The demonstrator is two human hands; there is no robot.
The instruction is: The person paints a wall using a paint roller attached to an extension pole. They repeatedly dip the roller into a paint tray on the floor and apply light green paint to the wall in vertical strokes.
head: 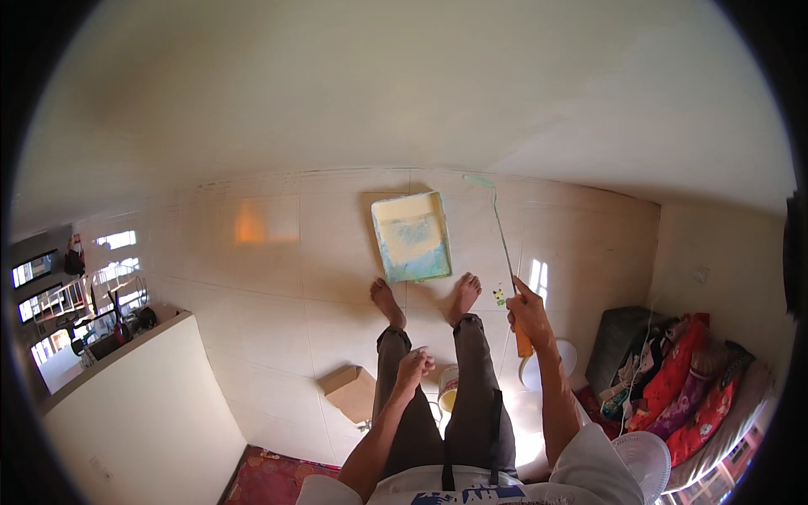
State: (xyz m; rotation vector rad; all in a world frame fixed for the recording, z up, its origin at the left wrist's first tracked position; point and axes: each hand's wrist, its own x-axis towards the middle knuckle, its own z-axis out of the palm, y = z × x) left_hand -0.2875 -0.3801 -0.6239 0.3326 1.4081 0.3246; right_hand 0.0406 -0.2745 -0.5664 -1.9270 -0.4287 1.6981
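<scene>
My right hand is closed around the orange handle of a paint roller. Its thin frame reaches away from me to a small pale green roller head near the foot of the wall. My left hand is in front of my left thigh, fingers partly curled; whether it holds anything is unclear. A paint tray smeared with cream, blue and green paint lies on the tiled floor just beyond my bare feet, left of the roller. Between my legs, a paint bucket shows partly.
A wall rises ahead. A cardboard box stands left of my legs, a round white lid behind my right forearm. Red bedding, a dark case and a fan are at right. A low partition stands left.
</scene>
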